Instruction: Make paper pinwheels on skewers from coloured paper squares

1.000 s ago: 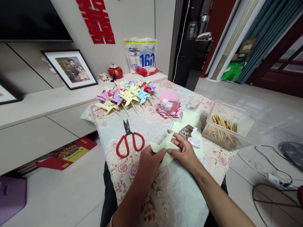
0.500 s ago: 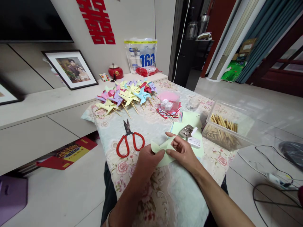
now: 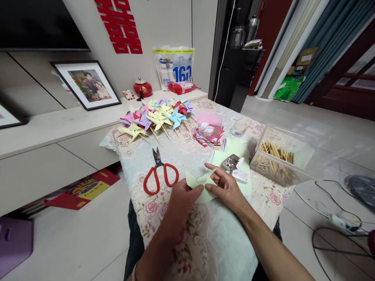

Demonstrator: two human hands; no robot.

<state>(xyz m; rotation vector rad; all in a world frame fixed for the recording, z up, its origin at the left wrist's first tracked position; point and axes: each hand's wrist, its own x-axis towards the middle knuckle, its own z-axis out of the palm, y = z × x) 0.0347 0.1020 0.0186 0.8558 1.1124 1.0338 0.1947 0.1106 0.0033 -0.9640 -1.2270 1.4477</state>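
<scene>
paper (image 3: pixel 205 197), pale green and folded up into points, is what i have nearest to me, held over the surface (image 3: pixel 234 234) between its middle and its near edge. my left hand (image 3: pixel 184 195) is clamped on its left side, thumb on top, the fingers mostly hidden from my view. my right hand (image 3: pixel 227 189) is clamped on the other side, its index finger stretched out beyond the pinch. the two thumbs press close together near the paper's centre, i'd judge so the folds can't spring open.

a little farther, toward the left edge, i see red-handled scissors (image 3: pixel 159 164) lying flat, blades pointing at the far edge; that presumably leaves the loops facing me for an easy grab. toward the right edge, an opened metal case (image 3: pixel 231 161) of small shiny bits and a white box (image 3: pixel 240 176) lie on green sheets (image 3: pixel 234 146), probably kept close to spare my right hand a long reach. at the right edge stands a clear tub (image 3: pixel 272 171) of sticks (image 3: pixel 277 153); i can't tell whether it overhangs.

past those, a pink-topped container (image 3: pixel 209 123) sits on coloured papers (image 3: pixel 202 141), perhaps weighing them down. pinwheels (image 3: pixel 158 119) on sticks crowd the far left corner, likely put there to be out of my way.
</scene>
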